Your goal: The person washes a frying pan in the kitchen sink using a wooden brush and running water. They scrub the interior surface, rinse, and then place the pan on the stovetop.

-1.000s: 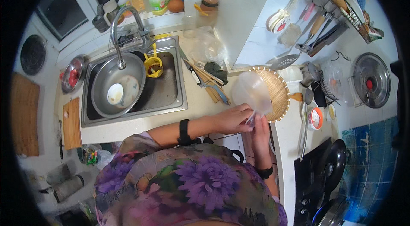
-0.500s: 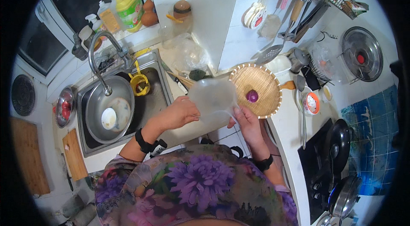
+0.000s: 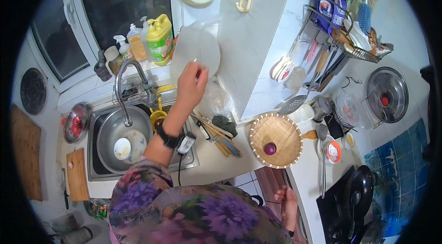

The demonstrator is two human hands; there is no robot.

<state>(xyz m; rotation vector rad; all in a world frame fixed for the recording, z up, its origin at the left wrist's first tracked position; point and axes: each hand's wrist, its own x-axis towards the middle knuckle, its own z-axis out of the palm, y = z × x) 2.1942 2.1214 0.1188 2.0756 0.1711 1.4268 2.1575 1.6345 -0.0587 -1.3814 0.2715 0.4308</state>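
A cloudy, translucent plastic container [image 3: 200, 48] is raised against the wall corner beside the window. My left hand [image 3: 193, 85] is closed at its lower edge, arm stretched forward; the exact finger grip is partly hidden and slightly blurred. My right hand [image 3: 287, 205] hangs low by the counter's front edge, fingers loosely curled and apart, holding nothing. Closest to it on the counter is a round woven bamboo basket [image 3: 290, 145] with a purple onion [image 3: 270, 148] inside.
At left, a metal basin [image 3: 108, 145] holding a white bowl [image 3: 122, 148] sits in the sink under the faucet [image 3: 122, 89]. Chopsticks and a knife [image 3: 221, 138] lie right of the sink. Bottles [image 3: 159, 41] line the windowsill. A black wok [image 3: 361, 191] stands at right.
My left hand has lifted the translucent container up and forward to the wall. My right hand has let go of it and dropped toward my body. The view has tilted upward.
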